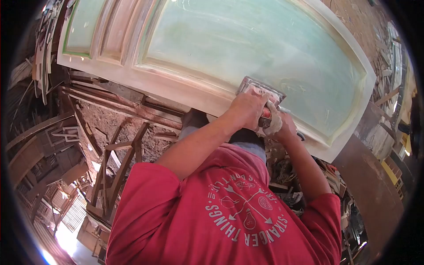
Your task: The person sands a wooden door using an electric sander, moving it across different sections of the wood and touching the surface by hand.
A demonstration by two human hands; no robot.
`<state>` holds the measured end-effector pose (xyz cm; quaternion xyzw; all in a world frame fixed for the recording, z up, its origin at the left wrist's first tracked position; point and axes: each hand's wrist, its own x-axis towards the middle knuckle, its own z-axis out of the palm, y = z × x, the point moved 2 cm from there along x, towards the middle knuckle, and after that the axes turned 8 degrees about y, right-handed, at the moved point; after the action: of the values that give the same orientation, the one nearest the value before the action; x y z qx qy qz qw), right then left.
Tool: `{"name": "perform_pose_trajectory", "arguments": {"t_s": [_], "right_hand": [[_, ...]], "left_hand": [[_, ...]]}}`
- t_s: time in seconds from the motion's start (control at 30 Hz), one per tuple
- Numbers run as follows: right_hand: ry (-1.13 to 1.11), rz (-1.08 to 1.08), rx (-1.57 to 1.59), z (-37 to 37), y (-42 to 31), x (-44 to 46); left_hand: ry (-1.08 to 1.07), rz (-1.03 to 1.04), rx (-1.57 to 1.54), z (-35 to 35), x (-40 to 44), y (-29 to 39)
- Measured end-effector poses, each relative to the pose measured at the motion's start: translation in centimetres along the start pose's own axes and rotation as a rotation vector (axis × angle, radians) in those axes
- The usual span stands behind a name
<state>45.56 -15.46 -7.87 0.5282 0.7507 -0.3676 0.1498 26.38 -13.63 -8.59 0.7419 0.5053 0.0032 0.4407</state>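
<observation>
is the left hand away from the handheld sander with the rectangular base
No, the left hand lies on the sander, over the pale green, white-framed panel.

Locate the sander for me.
In the head view, above and right of centre, the sander is at the lower edge of the large green panel, gripped by the left hand and right hand.

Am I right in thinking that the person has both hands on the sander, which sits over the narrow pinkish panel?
Not quite: the head view shows the sander over the near edge of the large green panel, not the narrow pinkish panel. The left hand and right hand are indeed both on it.
</observation>
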Motion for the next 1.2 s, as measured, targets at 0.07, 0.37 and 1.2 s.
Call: {"name": "perform_pose_trajectory", "arguments": {"t_s": [0.07, 0.37, 1.2], "right_hand": [[-0.020, 0.022, -0.015, -0.2, -0.4, -0.1], [0.006, -0.003, -0.014, -1.9, -7.1, 1.0], [0.182, -0.092, 0.022, -5.8, -4.9, -3.3]], "left_hand": [[-0.040, -0.026, -0.008, -0.5, -0.4, 0.1], [0.014, -0.042, 0.063, -5.2, -4.0, -2.1], [0.118, 0.032, -0.025, -7.3, -4.2, 3.7]]}}
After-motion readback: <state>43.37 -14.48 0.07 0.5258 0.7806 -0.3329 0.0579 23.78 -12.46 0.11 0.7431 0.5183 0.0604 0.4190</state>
